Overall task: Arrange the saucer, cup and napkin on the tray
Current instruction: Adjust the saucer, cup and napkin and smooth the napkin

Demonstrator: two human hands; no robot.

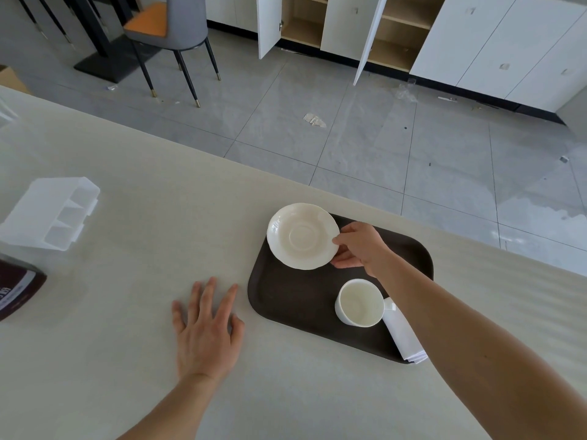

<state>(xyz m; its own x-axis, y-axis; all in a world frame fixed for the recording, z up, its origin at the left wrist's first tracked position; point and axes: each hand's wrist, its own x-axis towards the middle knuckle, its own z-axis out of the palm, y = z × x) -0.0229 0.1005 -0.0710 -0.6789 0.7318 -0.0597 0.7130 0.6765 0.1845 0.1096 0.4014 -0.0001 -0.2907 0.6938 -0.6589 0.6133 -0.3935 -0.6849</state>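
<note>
Pale stone-look counter (133, 160), grey tiled floor beyond, open cupboards (317, 23) at the back. Right hand (360, 246) pinching the saucer (301, 235) by its right rim, thumb on top, fingers underneath; saucer apparently lifted and tilted, overhanging the tray's (286, 296) far left corner. Left hand (206, 331) flat on the counter, fingers spread, holding nothing, just beside the tray's left edge. Cup (360, 302) upright and empty near the tray's near edge, folded napkin (403, 338) touching its right side and poking past the near right corner. Likely risks: a rim-only pinch letting the saucer slip or clatter down; the forearm passing close over the cup and knocking it. Clear plastic organiser (54, 214) well apart, toward the counter's left.
</note>
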